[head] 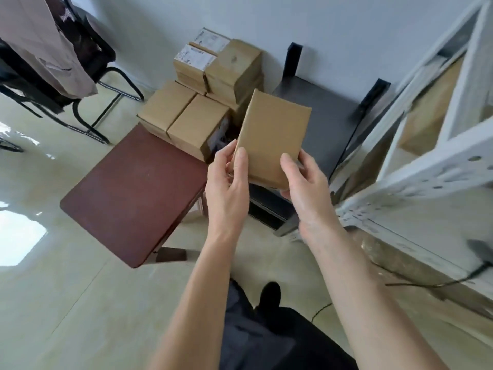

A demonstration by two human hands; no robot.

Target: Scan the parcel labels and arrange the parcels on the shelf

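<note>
Both hands hold one plain brown cardboard parcel (272,134) up in front of me, its bare side facing the camera and no label showing. My left hand (226,182) grips its lower left edge and my right hand (306,185) its lower right corner. Behind it, a pile of brown parcels (197,102) sits on the floor against the wall; two at the back show white labels (194,56). The white metal shelf (437,169) stands at the right, and a black scanner (480,251) with a cable lies on its lower level.
A dark red stool (130,193) stands left of my hands. A low dark grey rack (328,116) sits by the wall behind the parcel. A black chair (88,84) draped with cloth is at the far left. The floor is glossy tile.
</note>
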